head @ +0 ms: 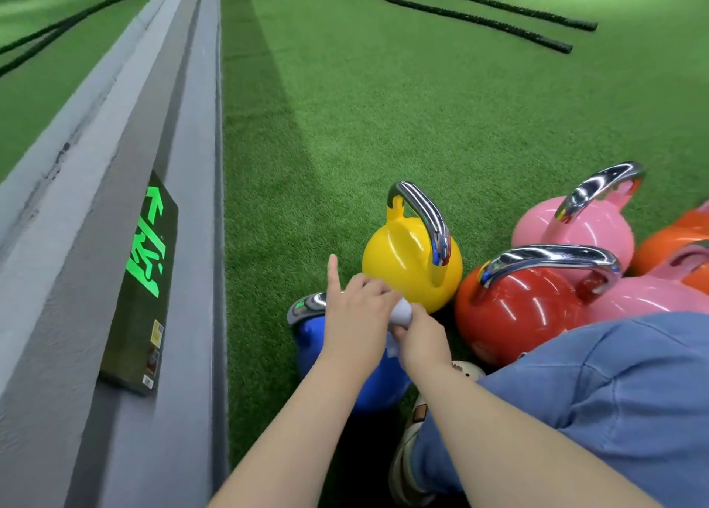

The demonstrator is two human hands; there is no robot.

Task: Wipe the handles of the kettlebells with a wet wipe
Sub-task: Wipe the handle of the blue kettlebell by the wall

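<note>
The left hand [355, 317] is curling over the chrome handle [307, 305] of the blue kettlebell [378, 381], its index finger [333, 273] sticking straight up while the other fingers are bending round the white wet wipe [401, 311]. The right hand [420, 340] is meeting it from the other side, its fingers pinching the same wipe, so the bunched cloth is sitting between the two hands right over the blue kettlebell's handle. Only the left end of that handle is showing; the rest is lying hidden under the hands.

Just beyond the hands, a yellow kettlebell [406, 265] is standing upright on the green turf [383, 104], its chrome handle arching above it. To its right a red kettlebell [514, 319] is sitting close by, touching or nearly touching the yellow one. Behind the red one a pink kettlebell [587, 231] is standing, with another pink one [652, 292] and an orange one [671, 242] crowding the right edge.

The person's knee in blue trousers [614, 392] is filling the lower right, and a light shoe [406, 454] is showing below it. Along the left a grey wall ledge [115, 162] is running away from the camera, carrying a green lit exit sign [147, 246]. Two black battle ropes [498, 20] are lying on the turf far off.
</note>
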